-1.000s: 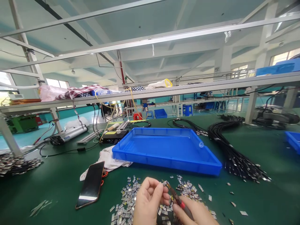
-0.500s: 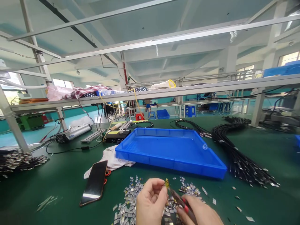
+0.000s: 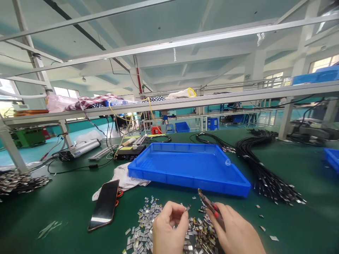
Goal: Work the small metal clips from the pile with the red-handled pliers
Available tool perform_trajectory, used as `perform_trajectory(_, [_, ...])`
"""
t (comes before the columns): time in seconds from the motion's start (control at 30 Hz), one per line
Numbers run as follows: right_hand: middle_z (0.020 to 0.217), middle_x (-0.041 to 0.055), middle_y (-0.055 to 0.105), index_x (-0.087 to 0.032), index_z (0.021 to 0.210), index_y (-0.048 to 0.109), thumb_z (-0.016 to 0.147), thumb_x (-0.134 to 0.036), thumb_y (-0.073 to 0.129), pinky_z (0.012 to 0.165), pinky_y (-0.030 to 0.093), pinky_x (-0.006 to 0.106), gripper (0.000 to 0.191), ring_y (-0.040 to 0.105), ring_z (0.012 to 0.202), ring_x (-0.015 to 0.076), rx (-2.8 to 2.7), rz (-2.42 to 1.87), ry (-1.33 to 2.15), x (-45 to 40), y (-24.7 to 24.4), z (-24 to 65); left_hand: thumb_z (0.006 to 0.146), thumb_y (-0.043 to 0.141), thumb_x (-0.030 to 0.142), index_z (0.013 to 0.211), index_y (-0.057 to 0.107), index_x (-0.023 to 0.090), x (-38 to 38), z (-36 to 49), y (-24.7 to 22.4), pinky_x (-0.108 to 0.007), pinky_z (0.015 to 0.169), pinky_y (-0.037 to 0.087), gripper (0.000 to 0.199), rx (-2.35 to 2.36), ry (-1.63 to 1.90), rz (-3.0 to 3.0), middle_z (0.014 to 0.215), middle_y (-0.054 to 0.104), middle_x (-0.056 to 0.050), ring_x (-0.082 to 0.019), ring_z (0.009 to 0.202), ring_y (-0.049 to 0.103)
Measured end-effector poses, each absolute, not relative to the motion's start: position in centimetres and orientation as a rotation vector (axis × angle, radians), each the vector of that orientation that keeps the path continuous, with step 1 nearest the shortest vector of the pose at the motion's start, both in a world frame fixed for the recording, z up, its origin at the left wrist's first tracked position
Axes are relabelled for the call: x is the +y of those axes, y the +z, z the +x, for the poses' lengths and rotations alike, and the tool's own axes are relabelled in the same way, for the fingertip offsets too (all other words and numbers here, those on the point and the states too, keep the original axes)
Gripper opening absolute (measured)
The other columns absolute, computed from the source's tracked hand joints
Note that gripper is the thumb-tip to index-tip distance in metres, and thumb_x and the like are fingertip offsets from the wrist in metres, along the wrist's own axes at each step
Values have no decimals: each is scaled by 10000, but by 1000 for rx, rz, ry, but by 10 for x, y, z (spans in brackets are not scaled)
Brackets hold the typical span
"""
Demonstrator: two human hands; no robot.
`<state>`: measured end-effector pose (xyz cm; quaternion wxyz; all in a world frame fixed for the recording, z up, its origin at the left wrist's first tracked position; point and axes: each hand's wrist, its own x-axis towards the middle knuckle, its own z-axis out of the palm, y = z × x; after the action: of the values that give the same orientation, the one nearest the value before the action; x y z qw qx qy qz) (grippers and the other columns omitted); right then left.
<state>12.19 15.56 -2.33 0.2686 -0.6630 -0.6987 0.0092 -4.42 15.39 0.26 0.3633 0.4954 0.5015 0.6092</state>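
Left hand pinching a tiny metal clip, right hand holding tweezers, over a heap of clips on the green tabletop.

The left hand (image 3: pixel 166 229) has its grip clenched on one small metal clip (image 3: pixel 188 207) between thumb and fingertip, at about 6 o'clock in the view; the right hand (image 3: pixel 238 231) is grasping red-handled tweezers (image 3: pixel 209 206), whose tip stands just right of the clip and apart from it. The clip looks light, stiff and slippery, likely easy to drop or bend, so it is best taken by its flat sides with fingertips or the tweezer tips. Beneath both hands lies the clip pile (image 3: pixel 148 225). The blue tray (image 3: pixel 239 184) at 12 o'clock holds nothing I can make out except one small clear bit near its right wall. A phone (image 3: pixel 104 204) lies at 9 o'clock, a bundle of black cables (image 3: pixel 262 173) at 2 o'clock.
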Motion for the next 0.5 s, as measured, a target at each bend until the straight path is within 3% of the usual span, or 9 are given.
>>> perform_trajectory(0.17, [849,62,701,-255,869,635,893,-461,352,601,472,296,351,659,764,249,-1849,-1678,199,155,-19,118,629,753,328,690,621,151,155,-45,10,-225,518,486,228,1147,1527,1107,579,614,-6,-153,533,585])
perform_trajectory(0.3, [689,35,688,-236,726,642,877,-474,378,567,427,249,386,625,623,199,-1894,-1571,481,151,-18,107,626,763,305,742,654,132,154,-46,14,-212,511,475,235,1050,1489,1079,580,627,-6,-128,500,570])
perform_trajectory(0.5, [753,40,708,-215,793,663,851,-491,418,625,416,239,373,625,696,199,-1914,-1459,724,145,-11,106,632,761,288,779,671,119,152,-47,17,-198,496,461,241,1030,1486,1039,563,624,-2,-115,497,555])
